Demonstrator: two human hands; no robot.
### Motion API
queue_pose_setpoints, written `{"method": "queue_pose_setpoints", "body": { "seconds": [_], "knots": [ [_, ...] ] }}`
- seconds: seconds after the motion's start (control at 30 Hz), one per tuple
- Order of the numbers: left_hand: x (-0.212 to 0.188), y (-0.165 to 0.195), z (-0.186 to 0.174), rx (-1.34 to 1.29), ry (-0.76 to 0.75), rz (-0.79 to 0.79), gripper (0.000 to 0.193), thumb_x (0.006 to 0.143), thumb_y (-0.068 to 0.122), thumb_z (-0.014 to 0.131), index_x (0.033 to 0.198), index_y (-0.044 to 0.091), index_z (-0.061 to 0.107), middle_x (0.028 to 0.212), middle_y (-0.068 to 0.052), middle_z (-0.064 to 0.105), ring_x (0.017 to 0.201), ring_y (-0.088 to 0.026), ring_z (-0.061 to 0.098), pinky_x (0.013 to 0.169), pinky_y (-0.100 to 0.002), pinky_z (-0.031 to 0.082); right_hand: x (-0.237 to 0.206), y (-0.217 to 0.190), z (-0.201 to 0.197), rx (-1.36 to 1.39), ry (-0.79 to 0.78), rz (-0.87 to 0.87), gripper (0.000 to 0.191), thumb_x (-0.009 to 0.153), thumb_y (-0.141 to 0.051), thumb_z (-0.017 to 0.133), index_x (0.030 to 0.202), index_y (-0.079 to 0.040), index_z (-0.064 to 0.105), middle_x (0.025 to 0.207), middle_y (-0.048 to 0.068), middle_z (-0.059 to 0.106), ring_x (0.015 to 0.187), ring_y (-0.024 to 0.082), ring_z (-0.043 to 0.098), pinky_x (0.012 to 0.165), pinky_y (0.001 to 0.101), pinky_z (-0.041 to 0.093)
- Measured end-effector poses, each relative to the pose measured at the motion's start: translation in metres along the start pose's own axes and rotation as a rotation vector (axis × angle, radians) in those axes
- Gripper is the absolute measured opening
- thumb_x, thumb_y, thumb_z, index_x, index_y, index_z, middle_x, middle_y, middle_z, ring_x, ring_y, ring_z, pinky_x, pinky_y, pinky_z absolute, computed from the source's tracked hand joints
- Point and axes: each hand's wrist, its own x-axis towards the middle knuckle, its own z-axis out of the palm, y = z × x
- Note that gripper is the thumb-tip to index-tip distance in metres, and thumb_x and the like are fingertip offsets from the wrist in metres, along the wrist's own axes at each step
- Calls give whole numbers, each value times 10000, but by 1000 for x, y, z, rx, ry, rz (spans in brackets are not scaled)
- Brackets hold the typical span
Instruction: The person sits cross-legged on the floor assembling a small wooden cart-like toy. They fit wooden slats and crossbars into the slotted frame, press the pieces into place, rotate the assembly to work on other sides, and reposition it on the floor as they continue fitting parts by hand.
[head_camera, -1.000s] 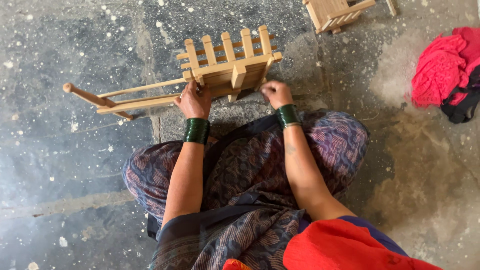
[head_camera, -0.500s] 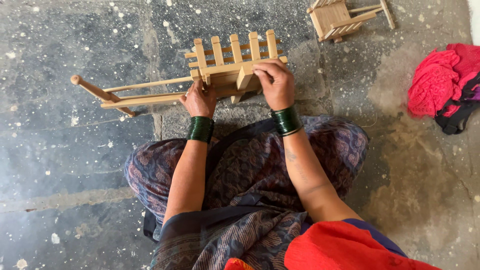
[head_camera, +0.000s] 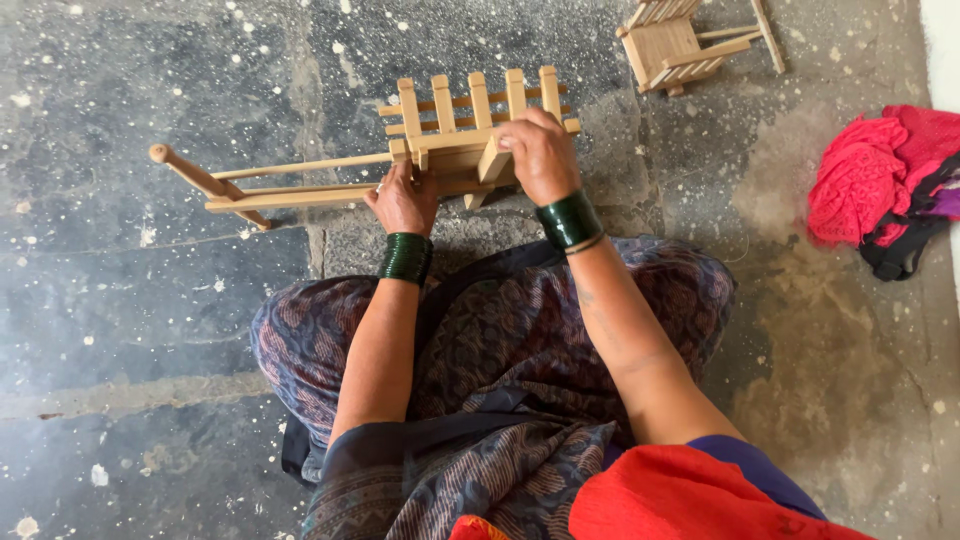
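- The small wooden cart (head_camera: 440, 150) stands on the stone floor (head_camera: 150, 330) right in front of my knees, nearer the floor's far edge than the near one in my view.
- My left hand (head_camera: 403, 198) is closed around the near side of the cart's box, just where the two long handles (head_camera: 300, 182) leave it.
- My right hand (head_camera: 540, 152) lies over the top right of the slatted box, fingers (head_camera: 520, 140) curled down and gripping a slat and rail.
- Both hands touch the cart; the right sits higher and farther out, the left lower and closer to me.
- The cart's long axis runs left to right across my view: the box is at the right, the handles point left and end in a crossbar with a round knob (head_camera: 157, 153).
- The slats stand upright, pointing away from me.
- A second, similar wooden cart (head_camera: 680, 45) lies well apart near the floor's far right, and a red cloth bundle (head_camera: 870, 180) sits at the right edge.
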Motion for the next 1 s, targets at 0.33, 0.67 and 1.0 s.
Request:
{"method": "queue_pose_setpoints", "body": {
  "seconds": [0.33,0.67,1.0],
  "knots": [
    [-1,-3,7,10,9,-8,147,896,249,667,956,121,709,942,-44,734,908,-246,690,924,-482,346,6,-1,6,-49,17,-19,117,954,-29,718,860,-89,755,876,53,706,777,165,661,695,258,563],
    [-3,-3,12,-9,-6,-55,124,866,228,667,931,127,698,965,-30,730,926,-243,677,948,-479,344,-3,-9,5,-89,22,-59,67,941,-34,725,891,-75,742,928,53,699,819,187,664,734,266,562],
    [0,-4,10,-27,-15,-36,212,866,304,694,968,118,698,924,-29,718,922,-246,675,933,-495,349,-8,-25,-5,-108,85,-82,62,902,-4,707,893,-60,733,926,63,681,870,229,662,760,329,560]
  ]
}}
